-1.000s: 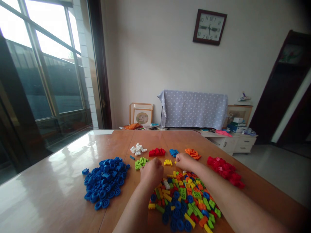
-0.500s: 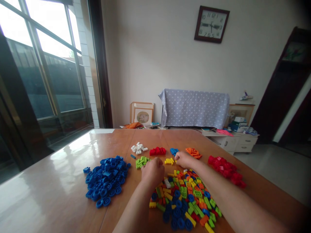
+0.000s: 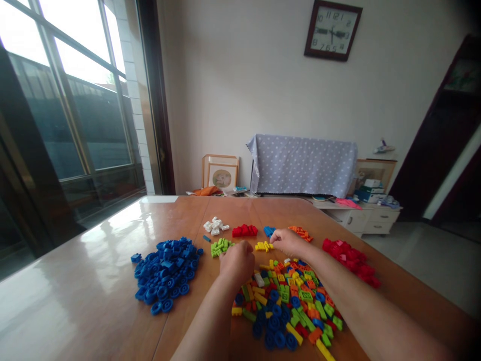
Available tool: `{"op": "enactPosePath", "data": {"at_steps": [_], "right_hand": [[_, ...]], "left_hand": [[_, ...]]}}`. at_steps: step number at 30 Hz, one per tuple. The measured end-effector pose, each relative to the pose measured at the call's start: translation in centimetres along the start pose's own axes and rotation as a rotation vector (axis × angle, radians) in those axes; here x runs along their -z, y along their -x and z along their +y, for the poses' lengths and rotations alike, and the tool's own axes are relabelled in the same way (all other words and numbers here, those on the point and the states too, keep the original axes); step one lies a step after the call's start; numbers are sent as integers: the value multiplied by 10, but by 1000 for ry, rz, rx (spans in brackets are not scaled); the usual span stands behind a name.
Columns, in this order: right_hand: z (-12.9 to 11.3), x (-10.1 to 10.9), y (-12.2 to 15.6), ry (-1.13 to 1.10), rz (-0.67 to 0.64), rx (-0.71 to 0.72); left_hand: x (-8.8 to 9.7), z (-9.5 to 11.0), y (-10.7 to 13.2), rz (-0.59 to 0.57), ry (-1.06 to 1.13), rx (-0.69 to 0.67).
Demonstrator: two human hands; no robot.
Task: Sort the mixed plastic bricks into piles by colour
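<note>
A mixed heap of coloured bricks (image 3: 289, 301) lies on the wooden table (image 3: 93, 281) in front of me. My left hand (image 3: 236, 260) rests curled at the heap's far left edge, right beside a small green pile (image 3: 220, 246). My right hand (image 3: 287, 241) is pinched, fingertips touching the small yellow pile (image 3: 263, 246); what it holds is hidden. Beyond them sit small white (image 3: 215, 226), red (image 3: 244, 230), blue (image 3: 268, 230) and orange (image 3: 299, 231) piles.
A large pile of blue bricks and wheels (image 3: 165, 273) lies at the left, a red pile (image 3: 351, 260) at the right. A single blue piece (image 3: 206, 238) lies near the white pile. Behind the table stand a cloth-covered unit (image 3: 302, 165) and a low cabinet (image 3: 361, 215).
Both hands have edged slightly away from me toward the green and yellow piles. The view has tilted a little; the piles stay in place.
</note>
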State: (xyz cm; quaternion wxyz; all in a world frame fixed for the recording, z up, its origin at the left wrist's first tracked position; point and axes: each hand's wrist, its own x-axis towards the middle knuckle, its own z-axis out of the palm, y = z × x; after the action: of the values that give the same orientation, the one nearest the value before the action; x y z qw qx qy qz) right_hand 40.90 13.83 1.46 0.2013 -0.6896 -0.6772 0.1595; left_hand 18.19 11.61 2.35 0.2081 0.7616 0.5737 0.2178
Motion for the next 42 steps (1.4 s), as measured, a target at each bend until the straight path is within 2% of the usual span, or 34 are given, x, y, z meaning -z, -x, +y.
{"op": "enactPosePath", "data": {"at_steps": [4,7,9,14,21,29,33,37,42], "right_hand": [[-18,1,21,5,-108,118],[-33,-3,31,126,-185,222],[-40,-6,33,215,-219,239],[-42,-12,26,244,-201,170],[-45,-5,-3,210,-2,-22],[-51,-10,-26,298,35,-222],[-45,-3,-19,321,28,-246],[-41,7,0,350,-7,-257],[-42,4,23,409,-74,-196]], "left_hand": [[-1,0,0,21,0,17],[0,1,0,32,12,26],[1,1,0,32,20,31],[4,1,-1,41,27,54],[4,-2,-4,106,81,115],[6,-2,-4,111,94,122],[6,-1,-4,102,90,133],[6,0,-4,106,100,130],[4,-1,-4,102,95,114]]}}
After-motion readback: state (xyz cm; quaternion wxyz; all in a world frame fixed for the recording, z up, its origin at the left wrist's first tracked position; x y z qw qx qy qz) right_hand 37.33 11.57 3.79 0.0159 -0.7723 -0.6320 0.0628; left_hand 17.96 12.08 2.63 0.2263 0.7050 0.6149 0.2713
